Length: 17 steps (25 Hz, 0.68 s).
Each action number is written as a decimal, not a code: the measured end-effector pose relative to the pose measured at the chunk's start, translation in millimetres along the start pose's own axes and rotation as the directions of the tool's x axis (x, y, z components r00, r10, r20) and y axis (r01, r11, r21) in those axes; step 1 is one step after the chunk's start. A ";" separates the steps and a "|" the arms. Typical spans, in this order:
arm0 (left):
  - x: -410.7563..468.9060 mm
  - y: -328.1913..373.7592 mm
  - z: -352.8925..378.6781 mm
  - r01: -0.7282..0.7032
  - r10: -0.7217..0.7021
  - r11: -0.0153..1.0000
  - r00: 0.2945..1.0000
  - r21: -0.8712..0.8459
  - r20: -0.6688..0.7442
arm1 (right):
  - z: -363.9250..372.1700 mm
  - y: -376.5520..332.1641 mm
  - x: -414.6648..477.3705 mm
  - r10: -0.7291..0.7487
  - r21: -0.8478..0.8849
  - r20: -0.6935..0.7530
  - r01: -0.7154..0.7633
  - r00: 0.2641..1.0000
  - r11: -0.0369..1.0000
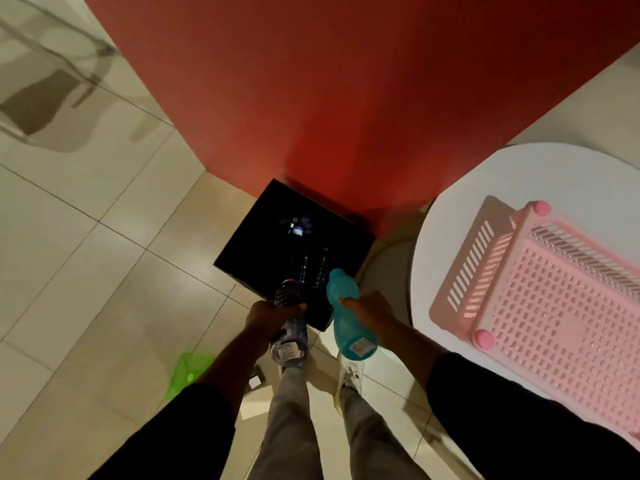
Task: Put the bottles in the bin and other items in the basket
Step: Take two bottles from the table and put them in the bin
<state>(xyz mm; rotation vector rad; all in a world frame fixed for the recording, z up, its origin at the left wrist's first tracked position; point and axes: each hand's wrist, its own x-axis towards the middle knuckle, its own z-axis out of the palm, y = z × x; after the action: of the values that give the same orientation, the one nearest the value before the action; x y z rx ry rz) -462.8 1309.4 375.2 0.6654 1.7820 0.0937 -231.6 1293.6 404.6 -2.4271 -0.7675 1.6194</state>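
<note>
Left hand (pixel 272 315) fingers curl round a dark bottle (pixel 291 344); right hand (pixel 370 310) fingers curl round a teal bottle (pixel 350 329), both over the black bin's (pixel 252 244) near edge.

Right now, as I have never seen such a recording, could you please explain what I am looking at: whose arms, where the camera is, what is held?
There is no machine: a person wears one camera on the head, looking down at their own arms and legs. The left hand holds a dark clear bottle, the right hand a teal bottle, both at the near edge of a black bin on the floor, where another bottle lies. To the right, a pink basket rests on a white round table.
</note>
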 end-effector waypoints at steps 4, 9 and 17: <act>61.9 24.4 -1.8 -0.103 0.103 0.990 0.995 0.091 0.016 | 26.6 -17.1 47.6 0.018 -0.146 -0.034 -0.023 0.999 0.989; 126.8 65.4 -0.6 -0.153 0.159 0.957 0.987 0.247 -0.007 | 55.7 -55.0 102.7 -0.010 -0.143 -0.071 0.000 0.997 0.990; 114.9 52.6 -15.2 -0.239 0.304 0.852 0.950 0.465 -0.070 | 71.1 -36.0 71.9 -0.179 -0.503 0.135 0.224 0.974 0.835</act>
<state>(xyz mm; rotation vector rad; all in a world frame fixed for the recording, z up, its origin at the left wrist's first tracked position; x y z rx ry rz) -475.2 1412.6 301.8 1.2784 1.8492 -0.0903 -285.8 1346.5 328.6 -2.4884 -1.5996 1.5939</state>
